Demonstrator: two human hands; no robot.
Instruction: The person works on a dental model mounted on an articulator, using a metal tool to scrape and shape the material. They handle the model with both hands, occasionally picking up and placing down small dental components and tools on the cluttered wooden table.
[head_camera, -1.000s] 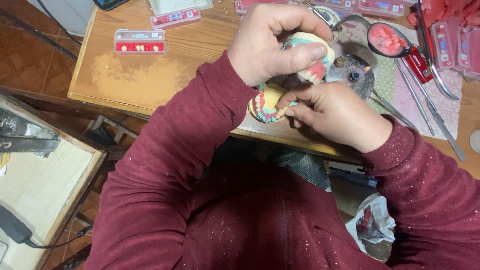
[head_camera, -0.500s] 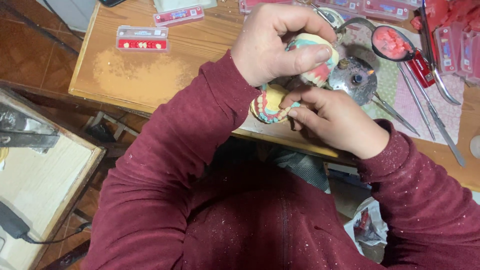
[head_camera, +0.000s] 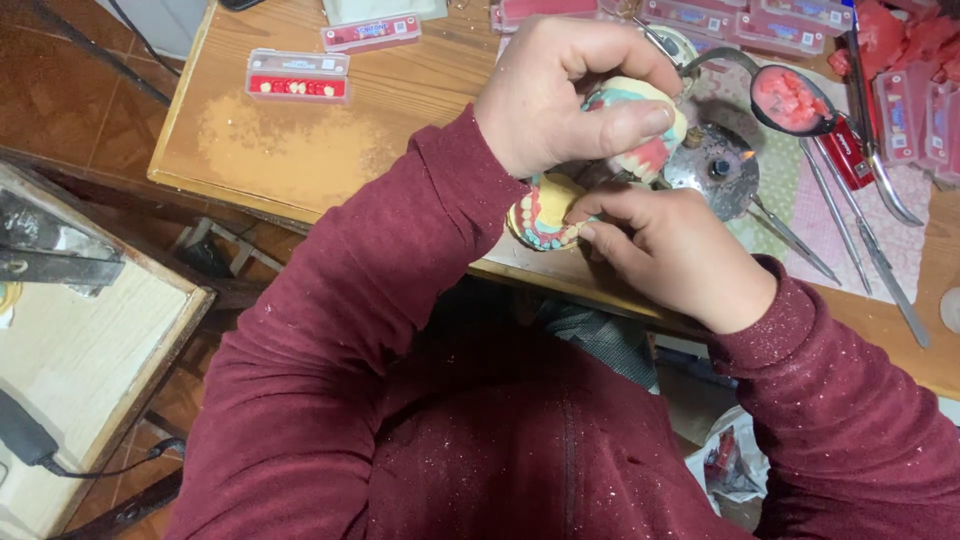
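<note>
At the far left a pale board (head_camera: 70, 400) with a dark wooden rim sits below the level of the wooden table (head_camera: 300, 150), and on the table's left part lies a small clear box of artificial teeth on a red strip (head_camera: 297, 76), well apart from both hands. Moving right, the left hand (head_camera: 560, 95) is raised above the table edge with its fingers curled shut around the upper part of a dental model (head_camera: 640, 125), cream and pale green with a pink patch; the thumb presses along its front face while the other fingers wrap over the top, so most of the piece is hidden inside the grip. Just below and between the two hands sits the lower part of the dental model (head_camera: 540, 212), yellow with a row of teeth along its rim, near the table's front edge. The right hand (head_camera: 680, 255) lies just beside it, fingertips pinched together and touching its right side; whether they hold something small there cannot be told. Behind the hands stands a round metal burner (head_camera: 715, 170), and further right a spoon with pink wax (head_camera: 790, 98) and long metal instruments (head_camera: 860, 240) lie on a patterned cloth (head_camera: 830, 215).
</note>
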